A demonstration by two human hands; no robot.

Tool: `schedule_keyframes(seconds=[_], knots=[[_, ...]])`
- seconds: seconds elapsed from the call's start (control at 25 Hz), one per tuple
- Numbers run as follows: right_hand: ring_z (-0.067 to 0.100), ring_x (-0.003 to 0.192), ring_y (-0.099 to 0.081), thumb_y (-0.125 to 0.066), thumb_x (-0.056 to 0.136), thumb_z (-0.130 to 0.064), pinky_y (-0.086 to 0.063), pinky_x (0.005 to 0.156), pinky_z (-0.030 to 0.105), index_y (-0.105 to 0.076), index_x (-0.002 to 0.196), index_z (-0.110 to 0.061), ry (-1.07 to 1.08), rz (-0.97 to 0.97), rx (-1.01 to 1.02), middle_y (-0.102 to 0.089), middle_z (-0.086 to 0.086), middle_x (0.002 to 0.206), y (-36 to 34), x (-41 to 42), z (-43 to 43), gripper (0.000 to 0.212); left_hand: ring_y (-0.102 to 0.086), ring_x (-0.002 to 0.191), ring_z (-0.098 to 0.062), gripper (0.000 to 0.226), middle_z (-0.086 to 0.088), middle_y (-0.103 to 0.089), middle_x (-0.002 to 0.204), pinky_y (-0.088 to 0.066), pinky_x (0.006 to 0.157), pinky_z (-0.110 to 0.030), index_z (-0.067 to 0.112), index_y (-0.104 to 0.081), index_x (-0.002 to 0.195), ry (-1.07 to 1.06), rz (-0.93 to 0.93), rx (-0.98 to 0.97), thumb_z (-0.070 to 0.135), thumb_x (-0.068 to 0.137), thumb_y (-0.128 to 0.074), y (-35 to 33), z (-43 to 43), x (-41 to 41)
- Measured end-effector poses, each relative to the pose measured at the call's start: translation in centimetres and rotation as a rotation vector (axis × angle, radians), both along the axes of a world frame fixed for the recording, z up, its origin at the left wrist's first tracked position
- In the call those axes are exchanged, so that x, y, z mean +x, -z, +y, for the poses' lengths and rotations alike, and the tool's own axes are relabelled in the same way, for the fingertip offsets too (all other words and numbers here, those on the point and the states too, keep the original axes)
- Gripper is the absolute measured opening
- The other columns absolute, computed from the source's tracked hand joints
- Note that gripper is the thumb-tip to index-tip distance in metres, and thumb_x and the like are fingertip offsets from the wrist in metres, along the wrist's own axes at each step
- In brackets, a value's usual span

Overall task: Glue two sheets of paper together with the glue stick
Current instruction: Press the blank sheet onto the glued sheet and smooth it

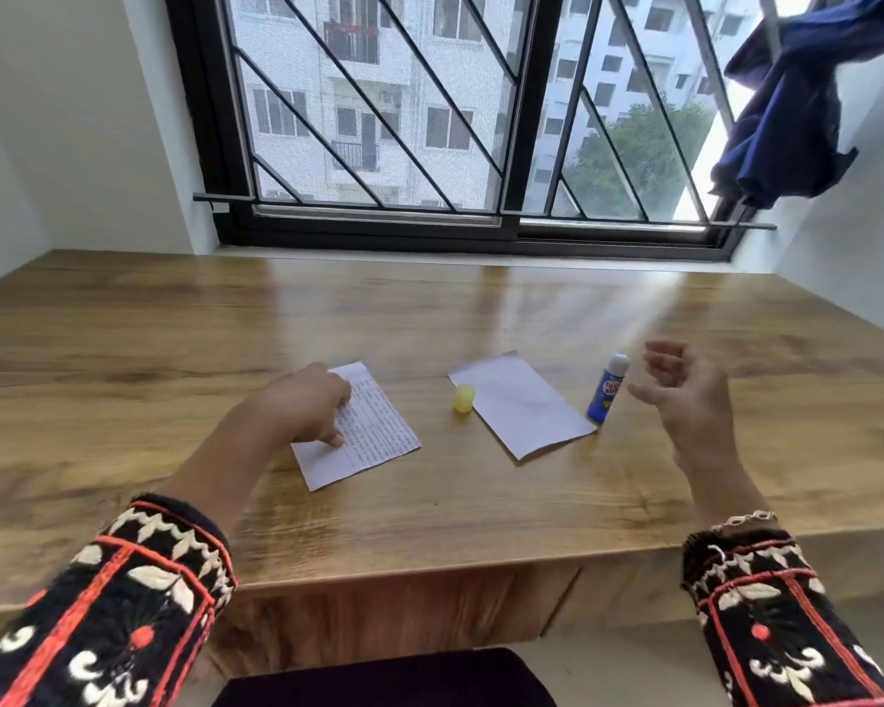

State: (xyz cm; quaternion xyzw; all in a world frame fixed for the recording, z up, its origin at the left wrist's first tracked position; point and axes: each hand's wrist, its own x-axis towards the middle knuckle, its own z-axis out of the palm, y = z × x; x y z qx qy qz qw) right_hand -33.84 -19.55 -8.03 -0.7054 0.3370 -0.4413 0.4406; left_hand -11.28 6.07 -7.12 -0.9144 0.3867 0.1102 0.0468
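Here, glue stick (606, 387) beside right hand (685, 395) (apart)

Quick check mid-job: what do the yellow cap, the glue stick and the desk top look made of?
Yellow cap: probably plastic, smooth, slightly translucent. Glue stick: probably a plastic tube, glossy blue printed body, pale top. Desk top: wood-grain pattern, wood or laminate, semi-gloss; window light reflects off it.

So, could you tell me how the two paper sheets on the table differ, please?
The text-covered white paper sheet lies left, under the left hand; the blank white paper sheet lies right, no hand on it. The first shows ruled lines; the blank one none. Both lie flat on the wooden table.
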Motion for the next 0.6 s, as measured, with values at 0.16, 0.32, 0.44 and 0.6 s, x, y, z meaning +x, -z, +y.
schedule_keyframes(seconds=[0.16, 0.32, 0.44, 0.6], knots=[[0.005, 0.092, -0.060, -0.067, 0.073, 0.001, -0.044, 0.085, 0.008, -0.064, 0.098, -0.017, -0.227, 0.083, -0.538, -0.065, -0.006, 0.098, -1.3, -0.5, 3.4, 0.031, -0.047, 0.115, -0.027, 0.047, -0.010, -0.042, 0.128, -0.040, 0.088, -0.032, 0.016, -0.049, 0.123, -0.003, -0.004, 0.001, 0.027, 0.081, -0.066, -0.1, 0.0, -0.1], [0.013, 0.113, -0.055, -0.061, 0.077, 0.000, -0.040, 0.092, 0.019, -0.062, 0.111, -0.014, -0.571, 0.668, -0.812, -0.059, -0.002, 0.124, 0.6, 0.1, 4.9, 0.036, -0.047, 0.115, -0.027, 0.046, -0.010, -0.042, 0.128, -0.041, 0.088, -0.033, 0.016, -0.049, 0.124, -0.010, -0.001, -0.003, 0.027, 0.082, -0.066, -0.1, 0.1, -0.2], [0.021, 0.116, -0.055, -0.047, 0.083, -0.001, -0.045, 0.092, 0.035, -0.058, 0.118, -0.013, -0.509, 0.769, -0.830, -0.055, -0.002, 0.132, 1.5, 0.6, 5.0, 0.038, -0.048, 0.114, -0.027, 0.046, -0.010, -0.041, 0.128, -0.040, 0.085, -0.032, 0.016, -0.048, 0.124, -0.007, -0.013, 0.001, 0.028, 0.082, -0.065, -0.2, 0.1, -0.4], [0.027, 0.093, -0.063, -0.044, 0.087, -0.009, -0.049, 0.074, 0.038, -0.062, 0.099, -0.013, -0.472, 0.797, -0.903, -0.067, 0.000, 0.109, 1.9, 1.1, 5.0, 0.022, -0.048, 0.114, -0.027, 0.046, -0.010, -0.042, 0.129, -0.039, 0.083, -0.031, 0.016, -0.049, 0.124, -0.009, -0.013, 0.001, 0.027, 0.082, -0.065, -0.3, 0.1, -0.5]])
